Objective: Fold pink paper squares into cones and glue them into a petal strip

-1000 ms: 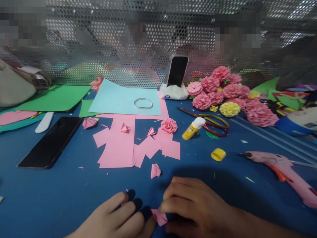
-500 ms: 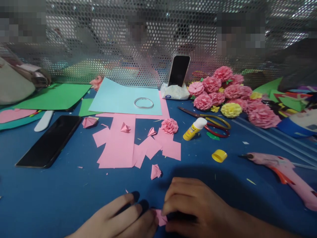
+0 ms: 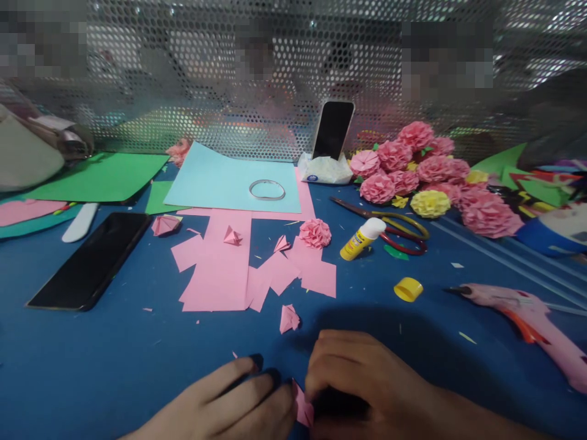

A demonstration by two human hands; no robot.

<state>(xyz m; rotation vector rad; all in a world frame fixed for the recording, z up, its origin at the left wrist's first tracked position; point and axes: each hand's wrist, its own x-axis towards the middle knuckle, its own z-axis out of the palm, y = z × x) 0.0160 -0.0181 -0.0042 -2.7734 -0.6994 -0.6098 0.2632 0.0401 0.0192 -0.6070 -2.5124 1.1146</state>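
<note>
Between my two hands, low in the view, is a small folded piece of pink paper [image 3: 302, 408]. My left hand [image 3: 238, 400] holds its left side, with the fingertips curled against it. On its right side my right hand [image 3: 362, 385] pinches it between thumb and fingers. Much of the paper is hidden by the fingers. Just beyond it lies a folded pink petal piece [image 3: 288, 318]. Farther out are pink paper squares and strips [image 3: 215, 269], with small folded pieces [image 3: 232, 236] on and around them. A pink paper flower [image 3: 314, 233] sits by the squares.
A glue stick [image 3: 362, 239], its yellow cap [image 3: 408, 289], scissors [image 3: 385, 223] and a pink glue gun [image 3: 518, 311] lie to the right. Paper flowers [image 3: 413, 162] are heaped behind. A black phone [image 3: 92, 260] lies left; another phone [image 3: 334, 130] stands against the perforated metal screen [image 3: 192, 110].
The pink paper between my fingers has turned slightly and shows a more upright edge. Both hands have shifted slightly to the right, still close together.
</note>
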